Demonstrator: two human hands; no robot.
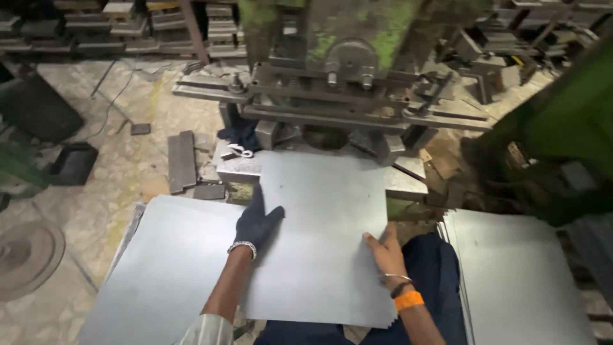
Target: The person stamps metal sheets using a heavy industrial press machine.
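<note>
A large grey metal sheet point(325, 217) lies flat in front of a green press machine point(345, 57), its far edge on the machine's steel bed point(239, 169). My left hand point(257, 220), in a dark glove, rests flat with fingers spread on the sheet's left side. On the sheet's right edge is my bare right hand point(385, 250), fingers curled over it and gripping it; the wrist wears bangles and an orange band.
A stack of similar sheets point(172, 275) lies at the left and another stack point(520, 275) at the right. Dark metal blocks point(182, 160) sit on the stone floor. Racks of steel tooling point(115, 25) line the back. A round disc point(25, 255) lies far left.
</note>
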